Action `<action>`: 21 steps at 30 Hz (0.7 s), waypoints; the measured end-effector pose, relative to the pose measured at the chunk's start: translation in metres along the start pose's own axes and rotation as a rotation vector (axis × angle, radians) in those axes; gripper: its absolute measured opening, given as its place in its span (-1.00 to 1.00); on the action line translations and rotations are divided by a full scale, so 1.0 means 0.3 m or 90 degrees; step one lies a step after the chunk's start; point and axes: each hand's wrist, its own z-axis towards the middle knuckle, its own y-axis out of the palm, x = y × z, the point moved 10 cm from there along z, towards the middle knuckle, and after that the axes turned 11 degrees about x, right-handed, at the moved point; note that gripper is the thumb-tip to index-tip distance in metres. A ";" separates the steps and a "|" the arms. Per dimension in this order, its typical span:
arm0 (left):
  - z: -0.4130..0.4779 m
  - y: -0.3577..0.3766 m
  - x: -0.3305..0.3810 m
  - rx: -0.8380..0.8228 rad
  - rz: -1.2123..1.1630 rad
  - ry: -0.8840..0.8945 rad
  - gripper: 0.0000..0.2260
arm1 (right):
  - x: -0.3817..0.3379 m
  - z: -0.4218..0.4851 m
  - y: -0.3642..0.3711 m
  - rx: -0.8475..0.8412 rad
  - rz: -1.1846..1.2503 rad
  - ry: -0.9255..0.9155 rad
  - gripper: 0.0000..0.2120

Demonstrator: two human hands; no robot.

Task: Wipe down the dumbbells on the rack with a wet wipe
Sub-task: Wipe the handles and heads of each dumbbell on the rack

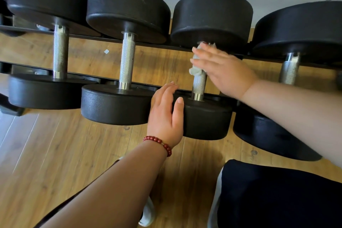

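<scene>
Several black dumbbells with knurled steel handles lie side by side on a low black rack [96, 38]. My right hand [222, 68] lies with straight fingers across the upper handle of the third dumbbell [205, 122], pressing a crumpled pale wet wipe [195, 70] against it. The wipe bunches out above and below my fingers, and the thumb is hidden. My left hand [164, 113], with a red bead bracelet at the wrist, rests flat on the left side of that dumbbell's near head, fingers reaching into the gap beside the second dumbbell [127, 57].
Another dumbbell [60, 50] lies at the left and one more [289, 70] at the right. A wooden floor [55, 153] runs under the rack. My knee in dark trousers [277, 196] and a white shoe [148, 213] are at the bottom. A pale wall stands behind.
</scene>
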 end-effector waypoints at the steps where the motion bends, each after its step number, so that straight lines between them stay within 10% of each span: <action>1: 0.000 0.000 0.001 0.000 0.000 0.001 -0.43 | -0.014 -0.009 0.007 0.016 0.012 0.015 -0.57; 5: -0.002 -0.002 0.004 0.001 0.000 0.001 -0.43 | -0.030 -0.016 0.010 -0.026 0.010 -0.055 -0.60; 14: 0.000 0.001 0.016 -0.032 0.019 -0.007 -0.48 | -0.037 -0.038 0.006 -0.018 0.196 0.301 -0.60; 21: 0.022 -0.007 0.032 -0.036 -0.053 -0.099 -0.60 | 0.047 -0.087 -0.088 0.234 0.241 0.582 -0.83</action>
